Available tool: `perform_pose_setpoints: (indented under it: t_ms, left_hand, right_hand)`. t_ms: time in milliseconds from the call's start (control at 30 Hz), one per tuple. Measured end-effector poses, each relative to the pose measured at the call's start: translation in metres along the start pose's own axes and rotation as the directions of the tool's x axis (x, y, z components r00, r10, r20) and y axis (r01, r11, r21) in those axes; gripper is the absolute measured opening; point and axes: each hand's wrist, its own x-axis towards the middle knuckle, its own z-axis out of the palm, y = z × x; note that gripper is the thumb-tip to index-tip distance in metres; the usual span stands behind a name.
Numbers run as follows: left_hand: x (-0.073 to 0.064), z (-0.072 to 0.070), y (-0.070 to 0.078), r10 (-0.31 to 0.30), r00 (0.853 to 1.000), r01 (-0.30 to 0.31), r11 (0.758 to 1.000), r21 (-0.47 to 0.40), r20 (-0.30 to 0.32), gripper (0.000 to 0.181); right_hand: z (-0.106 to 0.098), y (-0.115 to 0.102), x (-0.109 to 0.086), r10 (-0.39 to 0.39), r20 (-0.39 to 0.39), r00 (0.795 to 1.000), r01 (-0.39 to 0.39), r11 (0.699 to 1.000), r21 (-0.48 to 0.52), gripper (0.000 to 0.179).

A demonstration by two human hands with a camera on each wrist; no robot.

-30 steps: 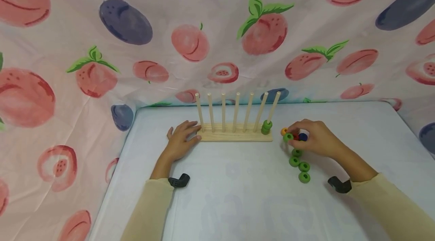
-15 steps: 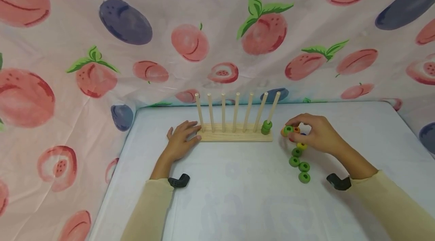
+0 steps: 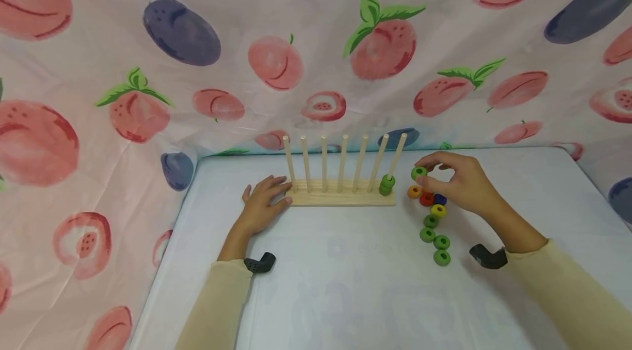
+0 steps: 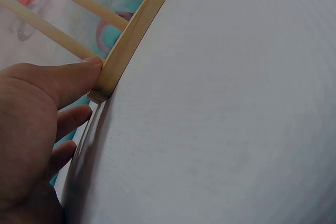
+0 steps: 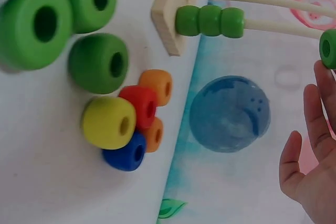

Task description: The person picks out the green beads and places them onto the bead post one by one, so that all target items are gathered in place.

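Note:
A wooden bead rack (image 3: 340,197) with several upright pegs stands near the table's back. Green beads (image 5: 210,20), three in all, are threaded on its rightmost peg. At the rack's left end lies my left hand (image 3: 264,204), fingers extended; its thumb (image 4: 79,80) touches the base. My right hand (image 3: 456,180) pinches a green bead (image 3: 418,173) between thumb and fingertips, raised to the right of the rack. In the right wrist view that held bead (image 5: 328,48) shows at the right edge, its hole visible, just beyond the rightmost peg's tip.
Below my right hand lie loose beads: orange (image 3: 414,191), red (image 3: 427,199), blue (image 3: 440,199), yellow (image 3: 438,210) and several green (image 3: 441,241). They rest on a white table (image 3: 336,284). A fruit-patterned cloth (image 3: 222,75) hangs behind the table's back edge.
My right hand has lifted the green bead up and away from the loose beads, uncovering the orange, red, blue and yellow ones. The left hand and rack have stayed put.

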Motion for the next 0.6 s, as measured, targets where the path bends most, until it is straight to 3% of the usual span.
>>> perform_pose_setpoints:
  t_ms: [333, 600]
  left_hand:
    - [0.000, 0.001, 0.001, -0.005, 1.000, 0.005, 1.000, -0.001, 0.005, 0.045]
    - [0.001, 0.001, 0.002, -0.010, 1.000, 0.010, 1.000, 0.002, 0.007, 0.046]
  right_hand:
    - [-0.009, -0.016, 0.012, 0.043, -0.094, 0.995, -0.038, 0.998, 0.046, 0.021]
    - [-0.014, -0.026, 0.026, 0.032, -0.144, 0.989, -0.014, 0.992, 0.128, 0.024]
